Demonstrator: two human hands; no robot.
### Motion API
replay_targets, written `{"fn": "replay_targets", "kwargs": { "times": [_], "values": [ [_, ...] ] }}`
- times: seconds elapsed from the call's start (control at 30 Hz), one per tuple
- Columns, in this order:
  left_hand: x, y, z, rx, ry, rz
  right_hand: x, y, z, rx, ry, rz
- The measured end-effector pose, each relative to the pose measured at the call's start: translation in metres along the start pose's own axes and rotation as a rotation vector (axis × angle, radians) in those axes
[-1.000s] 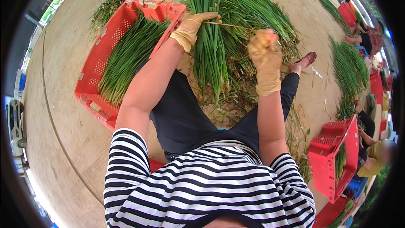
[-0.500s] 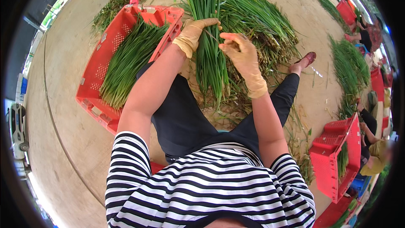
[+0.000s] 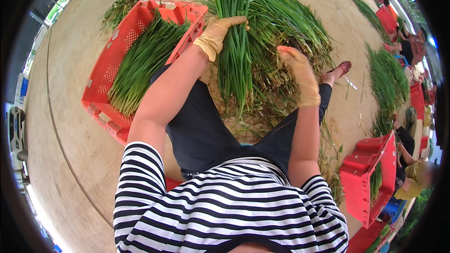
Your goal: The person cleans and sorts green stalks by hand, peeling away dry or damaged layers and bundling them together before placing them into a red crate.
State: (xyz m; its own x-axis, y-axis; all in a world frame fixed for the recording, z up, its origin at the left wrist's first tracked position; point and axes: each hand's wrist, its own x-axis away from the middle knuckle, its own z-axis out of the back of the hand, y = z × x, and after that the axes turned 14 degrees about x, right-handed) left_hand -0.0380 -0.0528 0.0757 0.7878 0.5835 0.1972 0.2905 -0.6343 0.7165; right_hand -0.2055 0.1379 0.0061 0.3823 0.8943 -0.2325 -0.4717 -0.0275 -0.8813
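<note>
Bunch (image 3: 236,65): long green leaves, gathered in front of the body, between the crate (image 3: 122,49) on the left and the pile (image 3: 293,16) on the right. Upper part running out past the top edge of the view; lower part extending toward the litter (image 3: 268,104) between the legs (image 3: 199,126). Contact of the lower end with the ground: cannot tell.

Left hand (image 3: 221,30): gloved, wrapped around the bunch partway along the visible length, with one digit laid across the front. Right hand (image 3: 298,72): gloved, clear of the bunch and well apart from the left, over the near side of the pile. Blurred — cannot tell whether empty or pinching something.

Handling, as judged: light for the bulk, limber along single leaves, firmer where packed together. Probably smooth, so apt to slide leaf over leaf under a loose grip. Easily creased or bruised — avoid hard squeezing and sharp bends. Take hold around the gathered middle with the whole hand; avoid lifting by the loose ends, for risk of pulling out single leaves.

Surroundings: stalks (image 3: 145,65) laid roughly parallel in the crate. Farther right, far crate (image 3: 354,182) beside a co-worker (image 3: 410,189).
</note>
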Motion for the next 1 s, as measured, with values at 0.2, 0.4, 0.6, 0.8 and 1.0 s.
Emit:
{"fn": "replay_targets", "kwargs": {
  "times": [0.2,0.4,0.6,0.8,1.0],
  "values": [
    [0.005,0.005,-0.006,0.04,0.133,-0.017,0.002,-0.04,-0.063,0.245,-0.205,-0.007],
    [0.004,0.024,0.011,-0.021,-0.089,0.094,-0.024,-0.061,-0.043,-0.272,-0.577,-0.065],
    [0.012,0.032,0.003,-0.001,-0.226,0.121,-0.042,-0.059,-0.028,-0.205,-0.693,-0.05],
    [0.014,0.046,0.01,0.036,0.041,-0.099,-0.021,-0.072,-0.017,-0.148,0.066,-0.105],
    [0.019,0.061,0.017,0.088,0.195,-0.371,0.037,-0.046,-0.042,-0.082,0.001,-0.356]
  ]
}}
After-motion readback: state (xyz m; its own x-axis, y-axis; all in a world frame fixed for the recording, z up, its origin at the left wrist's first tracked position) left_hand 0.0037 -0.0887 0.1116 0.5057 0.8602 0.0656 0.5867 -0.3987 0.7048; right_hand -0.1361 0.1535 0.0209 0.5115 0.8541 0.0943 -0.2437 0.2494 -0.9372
